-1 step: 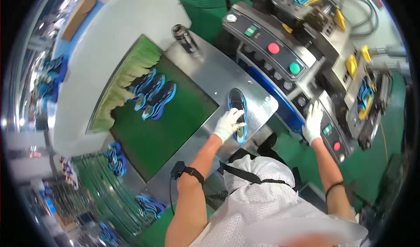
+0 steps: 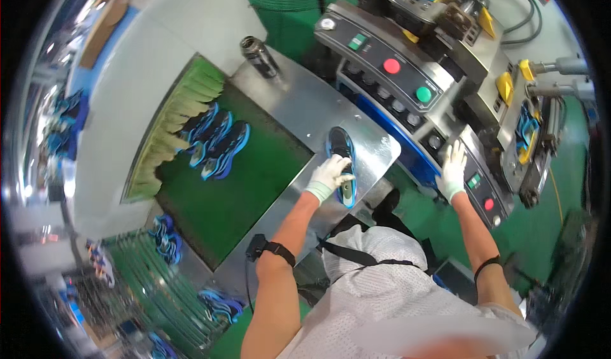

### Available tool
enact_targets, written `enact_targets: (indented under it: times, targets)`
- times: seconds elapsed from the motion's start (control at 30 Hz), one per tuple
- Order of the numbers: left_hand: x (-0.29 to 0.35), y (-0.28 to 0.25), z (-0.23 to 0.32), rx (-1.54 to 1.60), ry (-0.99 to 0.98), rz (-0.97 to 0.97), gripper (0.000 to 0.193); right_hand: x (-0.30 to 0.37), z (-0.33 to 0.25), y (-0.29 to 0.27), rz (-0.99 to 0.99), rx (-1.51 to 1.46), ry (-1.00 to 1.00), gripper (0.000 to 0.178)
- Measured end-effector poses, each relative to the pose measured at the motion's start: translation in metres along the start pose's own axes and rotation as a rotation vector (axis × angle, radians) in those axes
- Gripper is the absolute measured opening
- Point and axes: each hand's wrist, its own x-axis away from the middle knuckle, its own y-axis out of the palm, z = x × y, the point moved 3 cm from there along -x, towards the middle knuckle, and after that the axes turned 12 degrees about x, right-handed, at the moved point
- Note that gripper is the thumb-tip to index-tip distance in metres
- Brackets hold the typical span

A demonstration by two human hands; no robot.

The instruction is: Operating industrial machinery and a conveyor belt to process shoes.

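Note:
A black shoe with a bright blue sole (image 2: 341, 141) lies on the metal table, its toe pointing away from me. My left hand (image 2: 330, 178), in a white glove, is closed over the heel half of this shoe, with thumb and fingers bent about its opening. Part of the shoe is hidden under the glove. My right hand (image 2: 452, 170), also gloved, rests with fingers stretched out on the edge of the machine's control panel (image 2: 375, 54), near a green switch (image 2: 473, 180) and a red button (image 2: 489, 204). It holds nothing.
Several similar shoes (image 2: 224, 144) stand on a green conveyor belt (image 2: 254, 187) at left, before a fringed green curtain (image 2: 172, 130). A dark metal flask (image 2: 259, 57) stands on the table (image 2: 305, 104). More shoes (image 2: 167, 238) sit on a rack. Yellow-tipped clamps (image 2: 505, 87) belong to the machine.
The whole view has shifted slightly. Both hands keep their places, the left on the shoe and the right at the panel.

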Motion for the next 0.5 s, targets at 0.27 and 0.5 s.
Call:
enact_targets:
  times: [0.27,0.5]
  targets:
    - [-0.084,-0.044,-0.012,0.318,-0.076,-0.035,0.039,0.0,-0.182,-0.063,-0.242,-1.048,-0.458,0.08]
    - [-0.111,-0.085,-0.053,0.107,0.311,0.001,0.026,-0.025,-0.258,-0.084,-0.154,-0.904,-0.186,0.071]
